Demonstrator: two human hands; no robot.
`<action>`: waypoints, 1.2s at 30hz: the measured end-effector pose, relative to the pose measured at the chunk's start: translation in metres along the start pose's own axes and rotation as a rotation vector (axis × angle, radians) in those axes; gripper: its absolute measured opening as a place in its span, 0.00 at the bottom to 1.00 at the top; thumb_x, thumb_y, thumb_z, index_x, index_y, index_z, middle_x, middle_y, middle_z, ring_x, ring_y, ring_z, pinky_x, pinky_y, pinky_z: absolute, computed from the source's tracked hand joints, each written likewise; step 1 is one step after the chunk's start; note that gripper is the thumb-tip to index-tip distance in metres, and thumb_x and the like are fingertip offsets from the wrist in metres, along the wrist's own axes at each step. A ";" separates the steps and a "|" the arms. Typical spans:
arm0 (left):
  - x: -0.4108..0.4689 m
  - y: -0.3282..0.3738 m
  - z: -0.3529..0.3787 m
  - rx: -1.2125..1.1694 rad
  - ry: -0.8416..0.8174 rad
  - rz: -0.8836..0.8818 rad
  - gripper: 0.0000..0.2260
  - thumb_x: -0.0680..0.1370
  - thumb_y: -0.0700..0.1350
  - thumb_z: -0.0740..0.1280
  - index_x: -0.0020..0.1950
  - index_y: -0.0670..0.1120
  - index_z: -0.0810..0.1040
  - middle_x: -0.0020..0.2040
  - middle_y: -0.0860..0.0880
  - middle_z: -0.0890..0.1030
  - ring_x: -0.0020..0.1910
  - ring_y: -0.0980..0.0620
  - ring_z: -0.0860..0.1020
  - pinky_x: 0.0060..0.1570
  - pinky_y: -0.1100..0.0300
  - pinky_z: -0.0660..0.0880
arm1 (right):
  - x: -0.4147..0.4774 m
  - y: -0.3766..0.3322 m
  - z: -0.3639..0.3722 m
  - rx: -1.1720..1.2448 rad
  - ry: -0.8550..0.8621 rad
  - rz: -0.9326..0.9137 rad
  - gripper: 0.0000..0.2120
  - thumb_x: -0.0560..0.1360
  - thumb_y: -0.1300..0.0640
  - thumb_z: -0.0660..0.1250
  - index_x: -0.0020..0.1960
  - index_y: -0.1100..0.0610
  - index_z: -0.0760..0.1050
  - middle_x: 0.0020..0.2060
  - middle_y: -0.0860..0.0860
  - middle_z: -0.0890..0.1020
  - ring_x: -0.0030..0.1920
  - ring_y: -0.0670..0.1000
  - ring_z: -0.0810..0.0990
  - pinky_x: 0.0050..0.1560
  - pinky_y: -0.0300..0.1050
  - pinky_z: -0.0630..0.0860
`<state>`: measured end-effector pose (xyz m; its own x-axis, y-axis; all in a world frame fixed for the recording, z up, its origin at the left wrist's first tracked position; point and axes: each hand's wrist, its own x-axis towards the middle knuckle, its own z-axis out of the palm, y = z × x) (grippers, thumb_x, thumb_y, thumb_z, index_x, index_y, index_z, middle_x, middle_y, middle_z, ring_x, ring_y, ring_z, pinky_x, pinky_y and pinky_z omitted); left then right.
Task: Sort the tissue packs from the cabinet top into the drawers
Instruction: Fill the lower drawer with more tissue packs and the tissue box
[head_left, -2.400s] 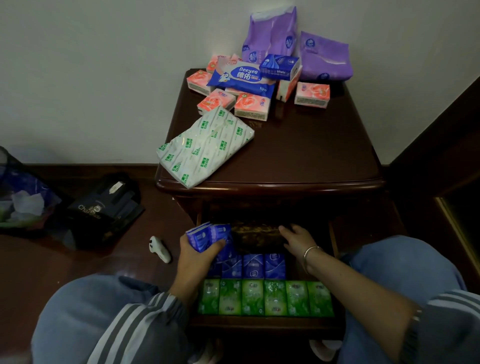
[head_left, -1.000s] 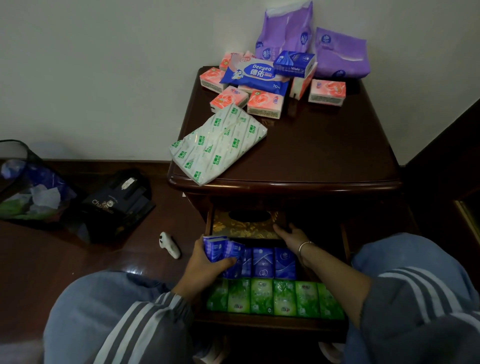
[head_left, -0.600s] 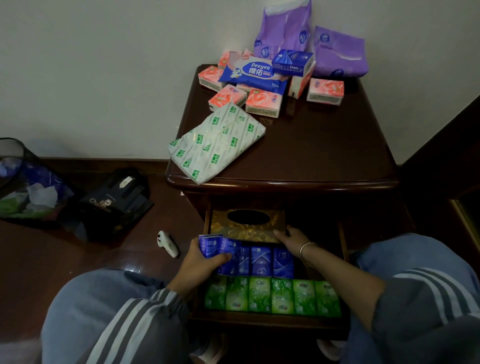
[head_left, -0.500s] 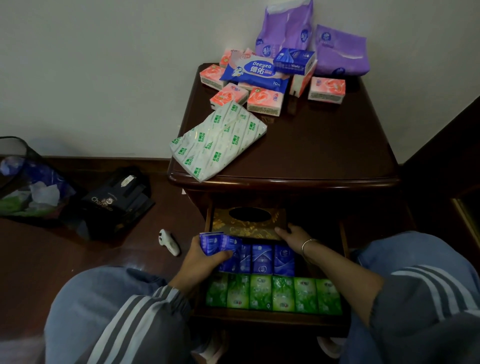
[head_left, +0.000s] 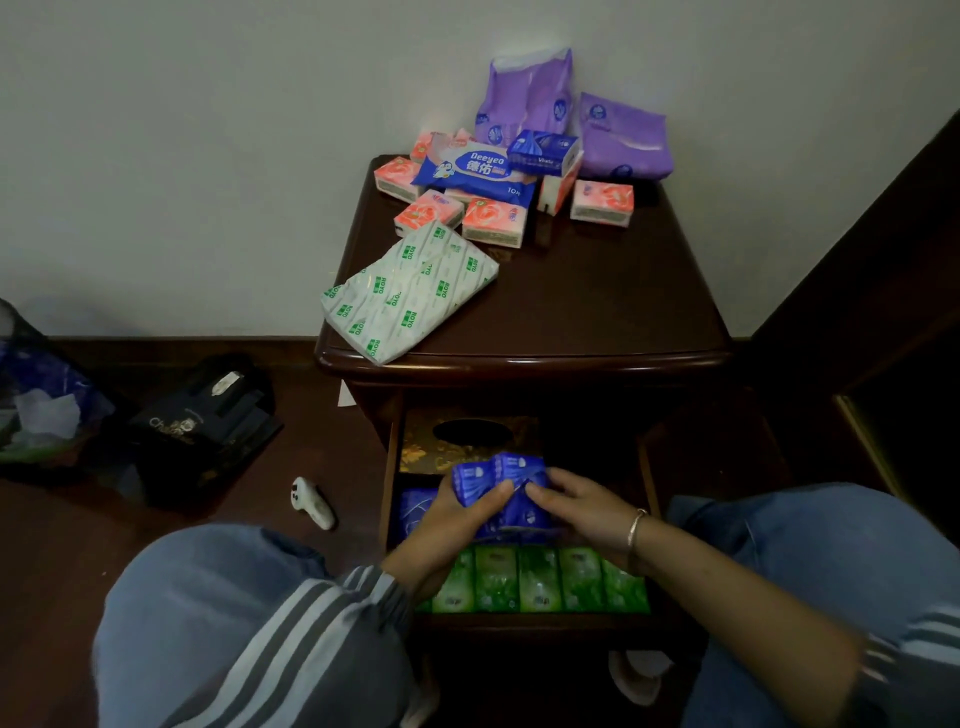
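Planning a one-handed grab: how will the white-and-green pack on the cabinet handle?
The white-and-green pack looks soft and probably light; its creased wrapper suggests it would sag if lifted by one end. Near the cabinet edge, it might slide off if pushed.

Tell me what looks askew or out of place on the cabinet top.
The large green-and-white pack lies diagonally, one corner poking past the front-left edge of the cabinet top. Behind it the pink packs sit in a loose jumble, unlike the neat green row in the drawer.
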<state>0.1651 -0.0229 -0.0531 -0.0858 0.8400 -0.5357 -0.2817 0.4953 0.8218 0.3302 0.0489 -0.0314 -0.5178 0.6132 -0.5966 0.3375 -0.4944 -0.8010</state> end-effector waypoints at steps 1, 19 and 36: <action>0.000 -0.001 0.009 0.015 -0.004 -0.026 0.29 0.72 0.55 0.70 0.69 0.48 0.66 0.62 0.47 0.79 0.57 0.50 0.81 0.59 0.51 0.77 | -0.004 0.001 0.000 0.036 0.001 0.021 0.08 0.78 0.51 0.62 0.57 0.48 0.73 0.50 0.49 0.82 0.46 0.46 0.82 0.40 0.40 0.79; 0.006 -0.004 0.031 0.110 0.073 -0.013 0.19 0.78 0.51 0.66 0.67 0.46 0.69 0.56 0.48 0.81 0.50 0.51 0.82 0.45 0.57 0.80 | -0.017 0.006 -0.043 0.426 0.031 0.142 0.14 0.74 0.63 0.66 0.60 0.61 0.75 0.54 0.59 0.82 0.51 0.56 0.81 0.50 0.55 0.80; 0.027 -0.007 -0.013 0.116 0.329 -0.037 0.22 0.80 0.50 0.63 0.72 0.46 0.65 0.64 0.46 0.76 0.58 0.45 0.77 0.55 0.46 0.77 | 0.062 0.075 -0.060 -0.302 0.503 0.196 0.19 0.72 0.63 0.69 0.62 0.62 0.72 0.56 0.61 0.80 0.53 0.58 0.79 0.51 0.46 0.75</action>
<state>0.1519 -0.0064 -0.0756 -0.3861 0.7142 -0.5838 -0.1813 0.5618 0.8072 0.3707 0.0868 -0.1309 -0.0141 0.7804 -0.6251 0.6345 -0.4762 -0.6088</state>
